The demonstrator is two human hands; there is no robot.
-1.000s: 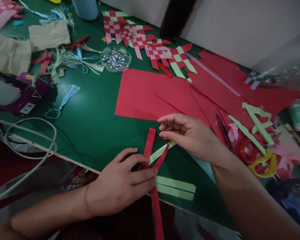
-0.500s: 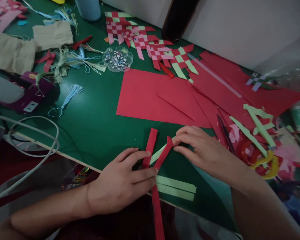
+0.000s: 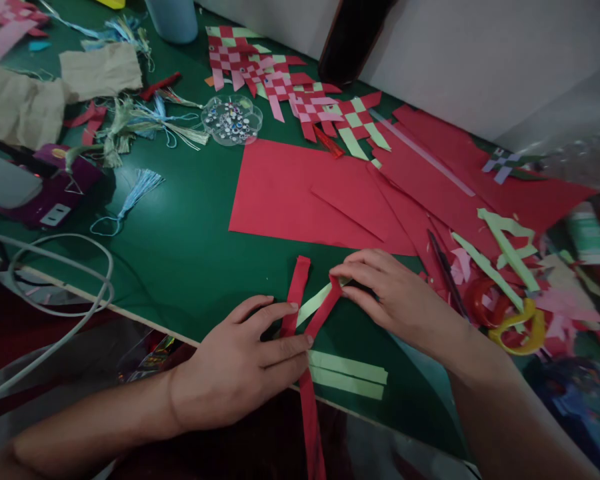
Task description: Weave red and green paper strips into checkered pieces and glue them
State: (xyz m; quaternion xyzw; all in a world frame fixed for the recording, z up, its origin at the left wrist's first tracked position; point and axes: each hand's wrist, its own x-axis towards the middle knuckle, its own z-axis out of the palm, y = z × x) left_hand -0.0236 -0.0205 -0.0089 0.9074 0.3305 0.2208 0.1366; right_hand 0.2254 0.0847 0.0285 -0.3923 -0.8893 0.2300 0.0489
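Note:
My left hand (image 3: 245, 363) lies flat near the table's front edge, fingers stretched out and pressing down where two red paper strips (image 3: 299, 290) meet in a V. My right hand (image 3: 395, 293) pinches the top end of the right red strip (image 3: 326, 308). A light green strip (image 3: 314, 304) lies crosswise between the red ones. One red strip (image 3: 311, 420) hangs down over the table edge. Two more light green strips (image 3: 347, 373) lie just right of my left hand.
Red paper sheets (image 3: 300, 193) cover the middle of the green table (image 3: 180, 233). Woven red-and-green pieces (image 3: 300, 87) lie at the back. A tray of googly eyes (image 3: 231, 119), tassels (image 3: 135, 190), a white cable (image 3: 55, 293) sit left. Scissors with yellow and red handles (image 3: 517, 320) and scraps lie right.
My right hand came down from above the strips to the table and took hold of the right red strip's end. The left hand stayed put.

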